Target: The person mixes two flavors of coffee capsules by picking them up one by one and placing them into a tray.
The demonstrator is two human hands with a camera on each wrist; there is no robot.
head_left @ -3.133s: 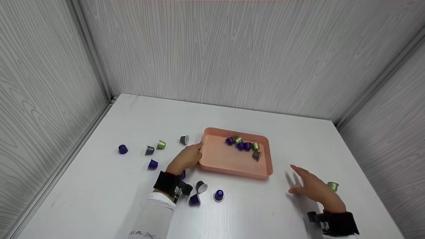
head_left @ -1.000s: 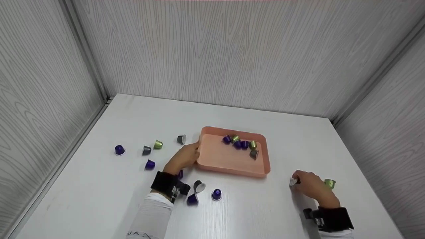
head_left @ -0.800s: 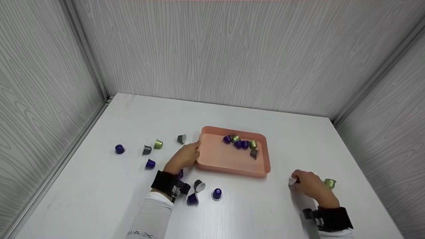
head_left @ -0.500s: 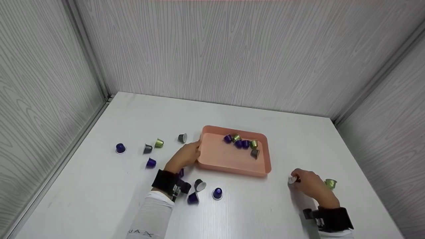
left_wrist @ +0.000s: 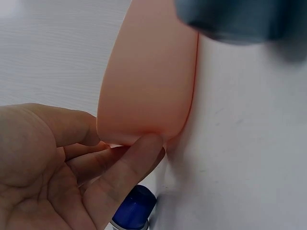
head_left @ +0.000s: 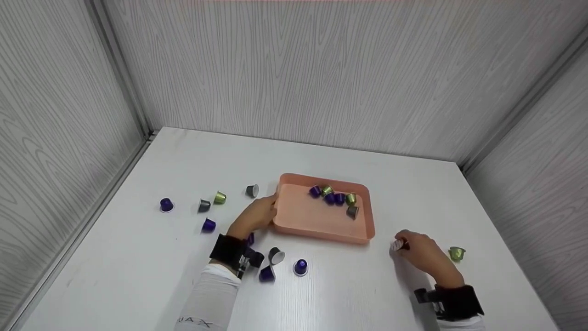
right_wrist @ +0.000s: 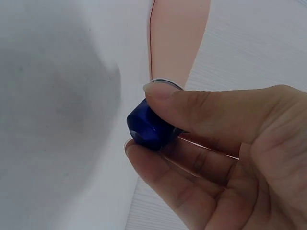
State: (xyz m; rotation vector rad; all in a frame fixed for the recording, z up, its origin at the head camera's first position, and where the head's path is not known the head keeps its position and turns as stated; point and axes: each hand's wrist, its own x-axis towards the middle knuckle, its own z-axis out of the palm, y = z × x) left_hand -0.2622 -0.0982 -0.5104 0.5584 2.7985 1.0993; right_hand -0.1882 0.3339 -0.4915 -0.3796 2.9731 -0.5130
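My left hand (head_left: 254, 216) grips the left end of a shallow pink tray (head_left: 317, 234). In the left wrist view its thumb and fingers close on the tray wall (left_wrist: 146, 76). Right of the tray, my right hand (head_left: 425, 253) pinches a blue-purple coffee capsule (right_wrist: 148, 125) between thumb and fingers. From the head view mostly the pale lid of that capsule (head_left: 396, 245) shows. Inside the tray lie several capsules: purple ones such as this capsule (head_left: 314, 191), green ones like this capsule (head_left: 351, 198), and a grey capsule (head_left: 352, 211).
Loose capsules lie left of the tray, among them a purple capsule (head_left: 166, 205), a grey capsule (head_left: 204, 205) and a green capsule (head_left: 220, 197). Another purple capsule (head_left: 301, 266) stands in front. A green capsule (head_left: 456, 253) lies beyond my right hand. Panel walls (head_left: 298, 69) enclose the white table.
My right hand, open about three seconds ago, has taken hold of the capsule and now moves slightly left towards the tray. My left hand stays on the tray.
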